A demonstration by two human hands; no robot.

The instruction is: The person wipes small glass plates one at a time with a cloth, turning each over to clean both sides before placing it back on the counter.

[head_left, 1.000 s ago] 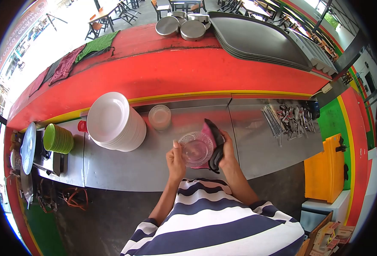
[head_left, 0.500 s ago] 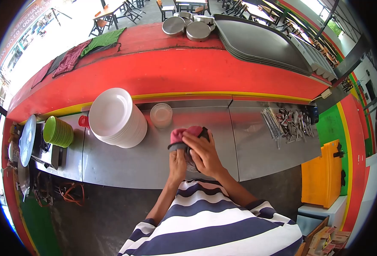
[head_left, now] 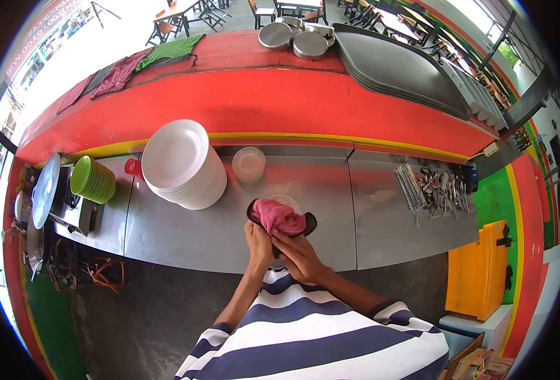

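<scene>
Pink cloth (head_left: 277,215), dark-edged, bunched against clear bowl (head_left: 286,199), mostly hidden, above counter (head_left: 178,237). Left hand (head_left: 259,244): closed on cloth's near side. Right hand (head_left: 300,256): fingers against cloth, grip impossible to tell. Step, as judged: wiping. Next move, as judged: calls for steady bowl, even cloth pressure.

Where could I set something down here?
On the metal counter: between the right hand and the cutlery, or in front of the white plates, left of the left hand. It's crowded among the cutlery and at the far left, around the green bowls.
</scene>
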